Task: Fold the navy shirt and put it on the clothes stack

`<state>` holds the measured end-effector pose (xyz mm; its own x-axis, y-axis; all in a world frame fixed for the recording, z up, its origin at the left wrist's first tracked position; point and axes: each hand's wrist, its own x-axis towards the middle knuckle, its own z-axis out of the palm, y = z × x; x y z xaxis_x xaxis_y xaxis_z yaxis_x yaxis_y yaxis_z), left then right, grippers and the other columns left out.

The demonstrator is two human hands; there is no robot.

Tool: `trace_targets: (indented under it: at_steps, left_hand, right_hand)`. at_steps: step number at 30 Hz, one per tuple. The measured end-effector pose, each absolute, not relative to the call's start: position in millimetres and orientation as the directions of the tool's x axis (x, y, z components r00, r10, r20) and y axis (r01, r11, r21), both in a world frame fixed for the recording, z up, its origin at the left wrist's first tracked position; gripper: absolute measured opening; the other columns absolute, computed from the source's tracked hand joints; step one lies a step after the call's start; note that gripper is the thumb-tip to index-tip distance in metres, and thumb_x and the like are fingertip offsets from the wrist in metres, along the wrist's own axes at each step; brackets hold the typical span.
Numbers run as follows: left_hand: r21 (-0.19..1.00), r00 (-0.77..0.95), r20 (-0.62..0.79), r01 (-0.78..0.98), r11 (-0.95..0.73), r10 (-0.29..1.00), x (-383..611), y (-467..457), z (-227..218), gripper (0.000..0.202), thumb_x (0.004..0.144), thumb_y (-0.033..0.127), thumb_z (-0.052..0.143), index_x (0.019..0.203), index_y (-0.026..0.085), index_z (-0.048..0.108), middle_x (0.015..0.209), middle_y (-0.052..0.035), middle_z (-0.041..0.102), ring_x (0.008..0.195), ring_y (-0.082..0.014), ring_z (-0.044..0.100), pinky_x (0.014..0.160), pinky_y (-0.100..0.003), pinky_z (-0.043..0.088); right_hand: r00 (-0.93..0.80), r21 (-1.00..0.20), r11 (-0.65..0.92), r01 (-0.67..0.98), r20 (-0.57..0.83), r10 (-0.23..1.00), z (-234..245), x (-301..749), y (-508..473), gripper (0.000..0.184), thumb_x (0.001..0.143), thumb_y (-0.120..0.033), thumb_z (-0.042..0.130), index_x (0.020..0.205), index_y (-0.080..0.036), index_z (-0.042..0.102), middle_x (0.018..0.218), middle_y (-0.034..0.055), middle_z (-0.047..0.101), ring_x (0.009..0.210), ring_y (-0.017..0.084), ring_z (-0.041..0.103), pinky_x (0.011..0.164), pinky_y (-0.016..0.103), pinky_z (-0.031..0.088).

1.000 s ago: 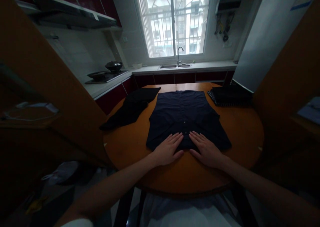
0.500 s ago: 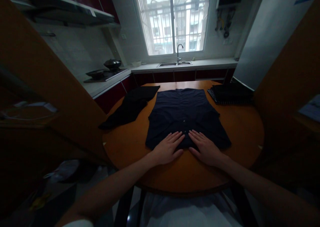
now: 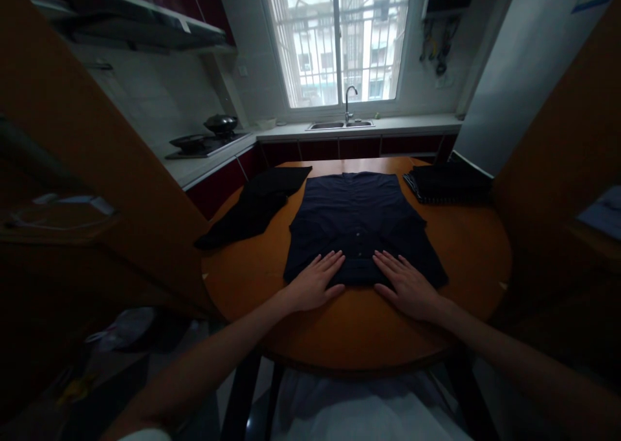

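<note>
A dark navy shirt (image 3: 358, 208) lies spread on the round wooden table (image 3: 359, 337), with small buttons along its middle. My left hand (image 3: 316, 282) rests flat on the shirt's near edge, left of the buttons, fingers stretched out. On the other side of the buttons, my right hand (image 3: 406, 287) lies flat on the same edge, its fingers extended too. Neither hand grips anything. Both thumbs sit at or just past the hem, close to the bare wood.
Dark cloth (image 3: 257, 205) lies at the table's left side. A stack of folded dark clothes (image 3: 449, 181) sits at the back right. Beyond the table are a counter with a sink (image 3: 339, 125), a stove (image 3: 208, 146) carrying pans, and a tall fridge (image 3: 521, 72) at right.
My hands have slid apart along the shirt's near edge, the left one leftward and the right one slightly rightward. The shirt lies almost as before.
</note>
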<state>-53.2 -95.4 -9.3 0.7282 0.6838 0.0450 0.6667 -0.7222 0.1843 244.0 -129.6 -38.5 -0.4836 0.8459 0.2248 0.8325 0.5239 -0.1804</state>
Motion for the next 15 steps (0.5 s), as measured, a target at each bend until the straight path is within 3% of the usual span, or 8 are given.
trace_targets:
  at_steps: [8, 15]
  left_hand:
    - [0.107, 0.811, 0.115, 0.564, -0.819, 0.574, -92, -99, 2, 0.061, 0.105, 0.038, 0.047, 0.161, 0.026, 0.024, 0.163, -0.0086, 0.033, 0.149, -0.0225, 0.035, 0.123, -0.041, 0.031]
    - [0.032, 0.818, 0.160, 0.556, -0.831, 0.553, -130, -110, 8, 0.055, 0.107, 0.018, 0.035, 0.159, 0.034, 0.030, 0.159, -0.0022, 0.042, 0.144, -0.0186, 0.043, 0.123, -0.042, 0.033]
  right_hand:
    - [-0.506, -0.215, 0.582, 0.784, 0.321, 0.800, -36, 270, -133, 0.064, 0.100, -0.035, 0.049, 0.160, -0.021, 0.030, 0.161, 0.0116, 0.039, 0.149, 0.025, 0.035, 0.121, 0.050, 0.034]
    - [-0.635, -0.067, 0.706, 0.706, 0.382, 0.671, -25, 318, -143, 0.054, 0.099, -0.017, 0.047, 0.152, -0.029, 0.047, 0.154, 0.0061, 0.050, 0.140, 0.024, 0.049, 0.117, 0.050, 0.042]
